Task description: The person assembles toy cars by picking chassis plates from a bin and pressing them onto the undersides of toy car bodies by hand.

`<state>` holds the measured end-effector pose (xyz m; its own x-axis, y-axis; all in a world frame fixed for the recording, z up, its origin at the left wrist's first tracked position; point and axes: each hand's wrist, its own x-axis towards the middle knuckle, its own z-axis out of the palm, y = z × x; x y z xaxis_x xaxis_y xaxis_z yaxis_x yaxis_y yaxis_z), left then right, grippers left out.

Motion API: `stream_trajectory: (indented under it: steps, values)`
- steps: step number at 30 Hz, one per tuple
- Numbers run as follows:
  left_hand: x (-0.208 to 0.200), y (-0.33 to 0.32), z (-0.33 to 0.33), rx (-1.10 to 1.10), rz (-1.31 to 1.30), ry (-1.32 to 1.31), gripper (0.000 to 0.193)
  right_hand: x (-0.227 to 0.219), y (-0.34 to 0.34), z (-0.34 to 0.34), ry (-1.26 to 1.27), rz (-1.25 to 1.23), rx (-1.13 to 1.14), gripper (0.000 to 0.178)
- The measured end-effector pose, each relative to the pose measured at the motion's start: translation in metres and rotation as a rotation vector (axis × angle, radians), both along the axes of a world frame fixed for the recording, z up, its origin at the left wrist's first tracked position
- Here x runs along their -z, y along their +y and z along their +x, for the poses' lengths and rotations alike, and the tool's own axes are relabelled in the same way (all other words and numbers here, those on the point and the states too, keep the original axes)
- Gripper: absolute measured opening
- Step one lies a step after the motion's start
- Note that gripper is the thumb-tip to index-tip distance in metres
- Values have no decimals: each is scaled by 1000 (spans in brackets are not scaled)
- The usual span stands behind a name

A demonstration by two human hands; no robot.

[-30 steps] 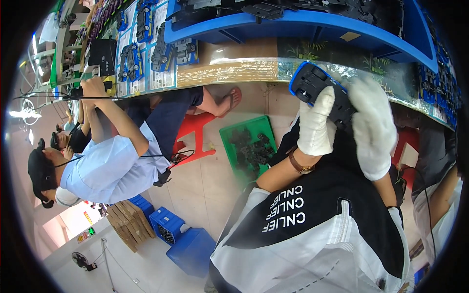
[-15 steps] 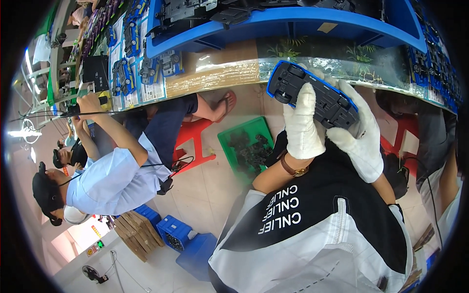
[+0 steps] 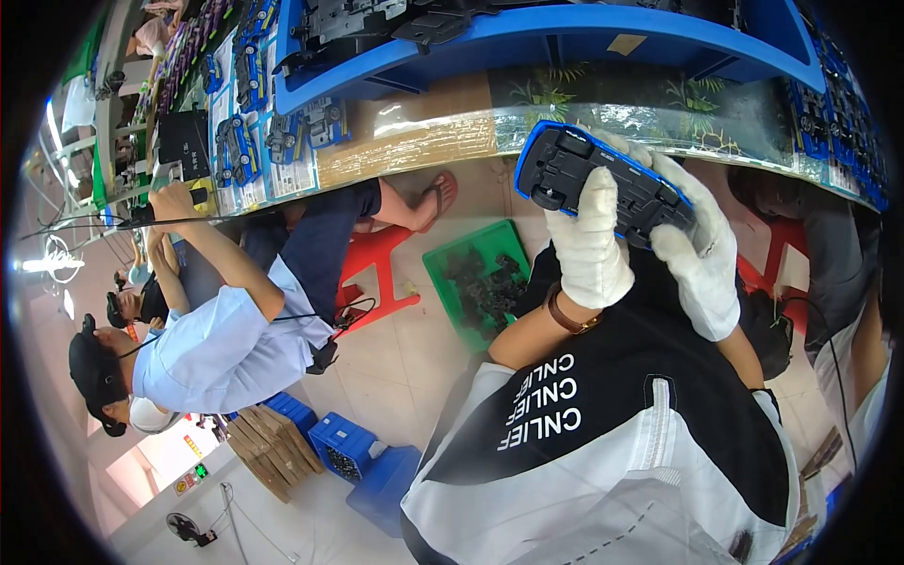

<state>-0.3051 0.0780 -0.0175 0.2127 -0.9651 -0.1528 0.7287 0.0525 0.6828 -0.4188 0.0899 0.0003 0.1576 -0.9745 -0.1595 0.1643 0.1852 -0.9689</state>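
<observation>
Both my hands wear white cloth gloves and hold a blue toy car [image 3: 603, 179] just off the table's near edge. Its black underside faces up toward me, with some wheels showing. My left hand [image 3: 595, 240] grips the car from the near left, its fingers lying over the underside. Around the right end and far side wraps my right hand [image 3: 704, 254], its thumb on the near edge. Parts of the fingers of both hands are hidden behind the car.
A blue bin [image 3: 565, 33] of black plastic parts stands on the table [image 3: 405, 132]. Blue toy cars [image 3: 235, 151] sit at left, more at the right. A green tray [image 3: 471, 282] of black parts is below; a co-worker [image 3: 212, 348] in light blue sits at left.
My left hand has shifted slightly right and down along the car's underside. The right thumb has moved a little along the near edge, and the car has tilted slightly.
</observation>
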Motion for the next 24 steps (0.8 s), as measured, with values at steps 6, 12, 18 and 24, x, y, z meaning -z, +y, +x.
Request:
stream_trajectory:
  steps: [6, 12, 18, 24]
  values:
    - [6, -3, -3, 14, -34, 92, 46, 16, -5, -7, -215, -6, 58, 52]
    - [11, -11, 3, 81, -35, 163, 39, 26, -3, -5, -76, -6, 115, 42]
    - [4, -16, 10, 94, -16, 166, 51, 24, 0, -11, -14, 11, 175, 40]
    - [12, -19, 16, 83, 33, 111, 45, 29, 5, -7, 28, -79, 47, 54]
